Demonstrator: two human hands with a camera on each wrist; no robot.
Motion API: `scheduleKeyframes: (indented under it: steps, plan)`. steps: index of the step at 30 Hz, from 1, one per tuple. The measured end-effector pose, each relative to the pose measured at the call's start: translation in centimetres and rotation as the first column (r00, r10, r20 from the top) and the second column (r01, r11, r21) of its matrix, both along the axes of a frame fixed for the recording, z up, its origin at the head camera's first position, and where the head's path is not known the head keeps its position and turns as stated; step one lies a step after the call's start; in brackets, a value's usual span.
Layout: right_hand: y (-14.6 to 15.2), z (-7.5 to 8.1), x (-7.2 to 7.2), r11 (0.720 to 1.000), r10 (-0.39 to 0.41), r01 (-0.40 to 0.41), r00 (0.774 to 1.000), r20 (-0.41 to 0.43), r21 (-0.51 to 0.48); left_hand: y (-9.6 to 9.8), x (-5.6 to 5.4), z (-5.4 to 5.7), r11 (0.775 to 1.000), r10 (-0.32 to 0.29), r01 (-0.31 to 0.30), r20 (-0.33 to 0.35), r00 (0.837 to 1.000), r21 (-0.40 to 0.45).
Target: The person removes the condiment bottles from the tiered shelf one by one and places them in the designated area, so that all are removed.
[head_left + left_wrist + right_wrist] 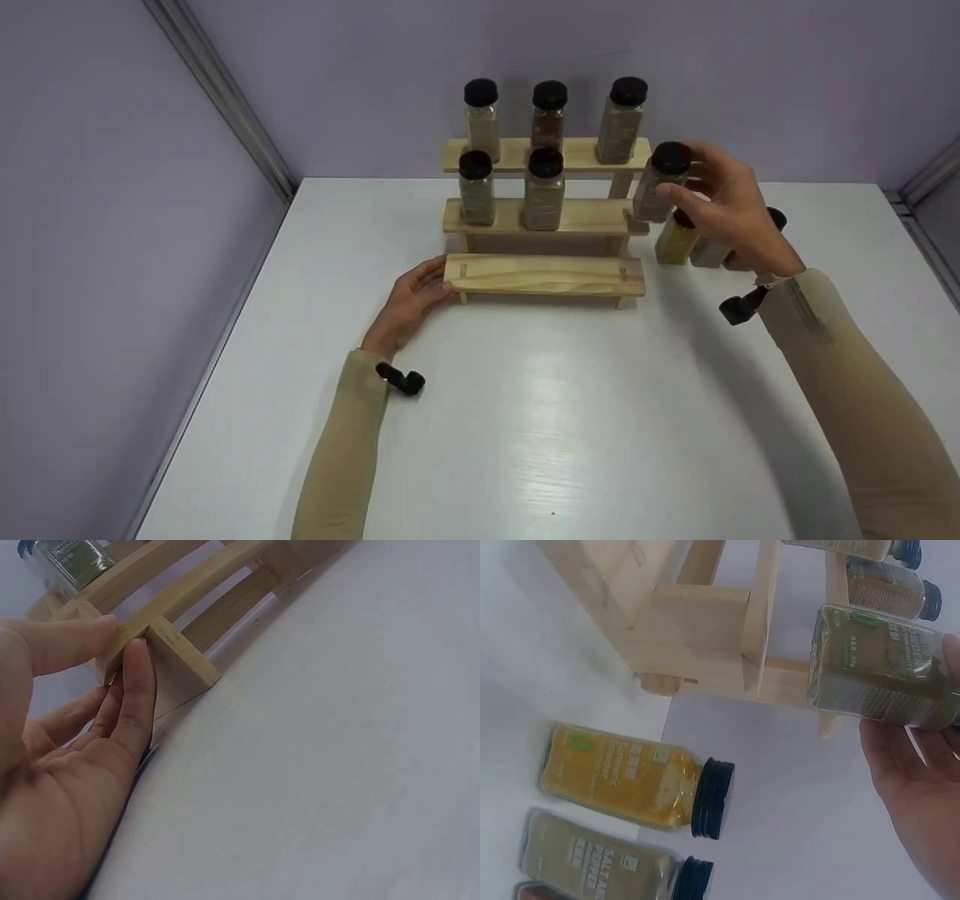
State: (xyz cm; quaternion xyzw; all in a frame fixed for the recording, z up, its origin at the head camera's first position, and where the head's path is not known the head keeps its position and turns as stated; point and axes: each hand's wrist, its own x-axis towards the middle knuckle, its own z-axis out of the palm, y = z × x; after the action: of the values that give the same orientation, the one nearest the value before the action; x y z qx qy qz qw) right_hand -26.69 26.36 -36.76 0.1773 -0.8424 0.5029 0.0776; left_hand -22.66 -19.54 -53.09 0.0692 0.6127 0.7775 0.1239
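A three-tier wooden rack (pixel 544 283) stands on the white table, its lowest shelf bare. My left hand (pixel 411 300) pinches the left end of that lowest shelf, thumb on top and fingers beneath, as the left wrist view shows. My right hand (pixel 731 202) grips a spice jar (pixel 885 667) with a black lid and brownish-green powder. That jar is upright near the right end of the middle shelf; whether it touches the wood I cannot tell. Left of it on the middle shelf are two jars, a green one (pixel 477 191) and a grey-green one (pixel 544 191).
On the top shelf stand three jars, one pale (pixel 483 124), one red-brown (pixel 547 124), one greenish (pixel 621 127). Right of the rack, on the table, are a yellow turmeric jar (pixel 619 776), a salt and pepper jar (pixel 596 859) and a reddish jar (pixel 540 891). A wall (pixel 375 90) rises behind.
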Motion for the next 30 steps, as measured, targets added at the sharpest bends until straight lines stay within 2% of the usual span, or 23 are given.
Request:
scheduleKeyframes:
  steps: [8,14,26,30]
  plan:
    - [1.3,0.0,0.8,0.999,0.026,-0.028,0.998,-0.061,-0.027,0.0,-0.1,-0.1,1.000,-0.002,0.002,-0.006,1.000,-0.009]
    - [2.3,-0.3,1.5,0.998,0.041,-0.044,0.998,-0.055,-0.054,0.0,-0.1,0.0,1.000,-0.001,0.001,0.003,1.000,-0.003]
    - [4.0,-1.3,2.1,0.999,0.038,-0.039,0.995,-0.088,-0.014,0.0,0.1,0.1,1.000,0.006,-0.006,0.002,1.000,-0.017]
    - [4.6,-1.6,2.3,1.000,0.009,-0.009,0.996,-0.085,0.010,0.1,0.0,0.2,1.000,0.015,-0.015,0.005,1.000,-0.024]
